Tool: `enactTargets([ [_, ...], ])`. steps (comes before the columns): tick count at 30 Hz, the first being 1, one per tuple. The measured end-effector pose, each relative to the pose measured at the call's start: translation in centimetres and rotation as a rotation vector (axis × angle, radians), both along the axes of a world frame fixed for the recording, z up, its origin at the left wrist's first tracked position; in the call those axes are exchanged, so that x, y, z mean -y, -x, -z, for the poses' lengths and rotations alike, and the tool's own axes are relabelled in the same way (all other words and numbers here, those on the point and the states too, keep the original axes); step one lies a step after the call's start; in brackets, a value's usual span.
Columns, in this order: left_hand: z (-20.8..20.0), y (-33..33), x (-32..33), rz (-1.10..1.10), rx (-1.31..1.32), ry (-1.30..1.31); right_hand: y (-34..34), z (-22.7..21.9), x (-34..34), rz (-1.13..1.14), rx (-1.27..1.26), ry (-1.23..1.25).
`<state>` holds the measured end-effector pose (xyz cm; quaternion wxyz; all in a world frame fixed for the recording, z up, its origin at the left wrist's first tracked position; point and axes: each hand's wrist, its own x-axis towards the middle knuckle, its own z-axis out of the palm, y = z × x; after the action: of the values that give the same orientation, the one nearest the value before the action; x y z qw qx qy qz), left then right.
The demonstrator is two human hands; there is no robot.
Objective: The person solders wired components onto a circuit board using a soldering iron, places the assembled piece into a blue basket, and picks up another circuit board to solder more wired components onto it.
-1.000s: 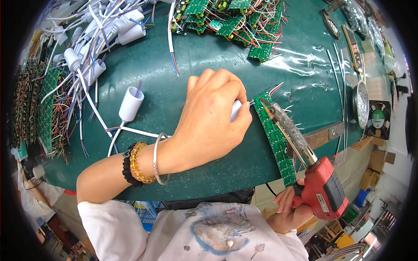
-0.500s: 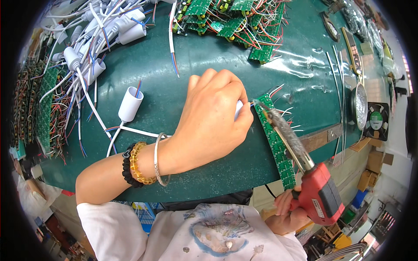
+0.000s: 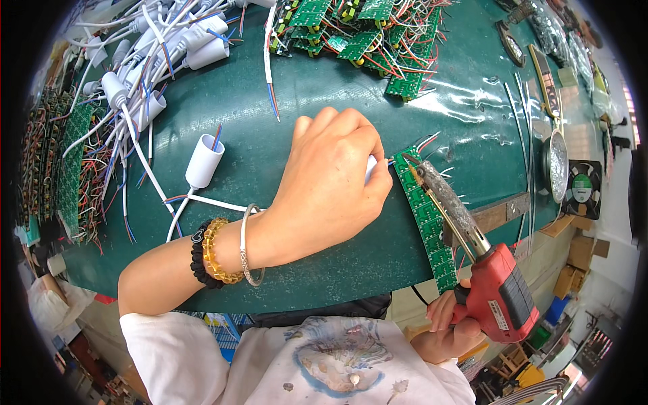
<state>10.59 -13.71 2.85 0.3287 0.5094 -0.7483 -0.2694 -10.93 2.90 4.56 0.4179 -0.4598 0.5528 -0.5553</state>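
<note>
Near the middle of the table, my left hand (image 3: pixel 337 175) is closed on a white plastic housing (image 3: pixel 370 169), mostly hidden by the fingers. Short coloured wire ends poke out of it toward the top end of a green circuit board strip (image 3: pixel 430 233). My right hand (image 3: pixel 453 325) grips a red soldering gun (image 3: pixel 501 297) at the lower right. Its metal barrel slants up and left over the strip, the tip near the strip's top end; I cannot tell whether it touches. Thin red and white wires stick out along the strip's right side.
Another white cylindrical housing (image 3: pixel 204 162) with a cable lies left of my left hand. Many more are heaped at the far left (image 3: pixel 202 50). Wired green boards pile at the back (image 3: pixel 364 44) and left edge (image 3: pixel 71 169). At right are a metal bar (image 3: pixel 496 214), round pan (image 3: pixel 557 165) and fan (image 3: pixel 583 189).
The soldering gun has shifted slightly to the right, and its tip has drawn back from the wire ends. My left hand has stayed in place.
</note>
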Motion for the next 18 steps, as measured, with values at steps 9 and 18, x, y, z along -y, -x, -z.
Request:
enactTargets([
  [9, -0.05, 0.05, 0.05, 0.006, 0.028, -0.003, -0.01, -0.12, 0.45, -0.004, -0.064, -0.009],
  [18, -0.68, -0.37, 0.9, 0.037, -0.026, -0.106, 0.09, -0.19, 0.67, -0.007, -0.041, -0.033],
])
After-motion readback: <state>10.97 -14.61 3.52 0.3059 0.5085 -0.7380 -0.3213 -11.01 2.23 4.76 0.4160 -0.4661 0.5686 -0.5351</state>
